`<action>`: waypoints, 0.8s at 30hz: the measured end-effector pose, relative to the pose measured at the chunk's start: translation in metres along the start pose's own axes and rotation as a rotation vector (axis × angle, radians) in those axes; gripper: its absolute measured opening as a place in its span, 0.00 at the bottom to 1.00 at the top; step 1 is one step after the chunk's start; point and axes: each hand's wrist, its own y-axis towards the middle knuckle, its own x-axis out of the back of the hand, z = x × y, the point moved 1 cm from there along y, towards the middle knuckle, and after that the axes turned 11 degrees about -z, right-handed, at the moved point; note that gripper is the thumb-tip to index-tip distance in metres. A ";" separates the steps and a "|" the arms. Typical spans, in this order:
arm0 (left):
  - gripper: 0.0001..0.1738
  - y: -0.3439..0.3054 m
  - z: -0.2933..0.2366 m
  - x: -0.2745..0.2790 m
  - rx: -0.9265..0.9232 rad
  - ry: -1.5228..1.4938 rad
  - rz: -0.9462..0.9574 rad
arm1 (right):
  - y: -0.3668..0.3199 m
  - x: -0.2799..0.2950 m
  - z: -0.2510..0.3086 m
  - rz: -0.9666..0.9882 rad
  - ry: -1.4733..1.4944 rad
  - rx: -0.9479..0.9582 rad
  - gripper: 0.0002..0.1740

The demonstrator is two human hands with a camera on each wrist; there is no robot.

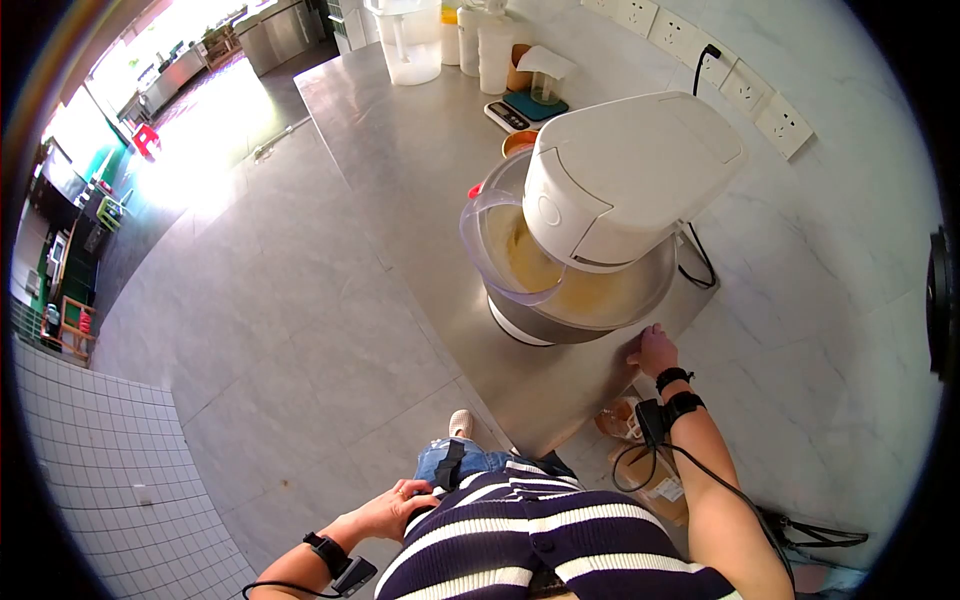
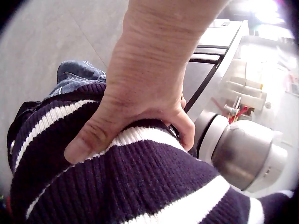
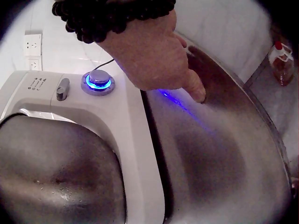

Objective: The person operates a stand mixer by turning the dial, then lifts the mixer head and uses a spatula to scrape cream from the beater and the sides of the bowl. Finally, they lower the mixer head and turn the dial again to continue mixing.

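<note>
A white stand mixer (image 1: 630,170) stands on the steel table with its head over a metal bowl (image 3: 56,158). Pale yellow stuff (image 1: 525,262) shows inside the bowl beneath a clear splash guard (image 1: 468,240). On the mixer's side, a knob (image 3: 98,76) is ringed by blue light, beside a small lever (image 3: 62,88). My right hand (image 1: 655,352) rests on the tabletop close beside the mixer base, its thumb touching the steel. My left hand (image 2: 140,100) rests at my waist on a striped knit top (image 2: 135,177), thumb spread away from the fingers.
Near the back stand a clear plastic jug (image 1: 412,45), white bottles (image 1: 494,55) and a kitchen scale (image 1: 508,116). Wall sockets (image 1: 745,87) line the wall, with a black cord behind the mixer. A cardboard box (image 1: 650,480) and a red-capped bottle (image 3: 281,65) sit below the table edge.
</note>
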 end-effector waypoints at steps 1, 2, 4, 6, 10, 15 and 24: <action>0.42 0.000 0.000 0.000 -0.001 -0.002 -0.003 | 0.000 0.001 0.000 0.002 -0.003 0.000 0.36; 0.42 0.000 0.001 0.000 -0.001 -0.004 -0.005 | 0.000 0.001 0.001 0.004 -0.006 -0.001 0.36; 0.42 0.000 0.002 -0.001 -0.007 0.000 -0.004 | 0.001 0.000 0.001 0.018 -0.010 -0.004 0.36; 0.43 0.000 0.003 -0.002 -0.012 0.001 -0.004 | 0.002 -0.002 0.000 0.017 -0.020 -0.004 0.36; 0.43 -0.001 0.006 -0.004 -0.022 0.003 -0.005 | 0.003 -0.007 -0.003 -0.008 -0.038 0.002 0.36; 0.43 0.000 0.001 -0.001 -0.012 0.000 0.002 | 0.002 -0.005 -0.002 -0.003 -0.029 0.004 0.36; 0.43 -0.001 0.002 -0.002 -0.023 -0.025 -0.005 | 0.000 0.001 0.001 0.009 -0.017 -0.009 0.35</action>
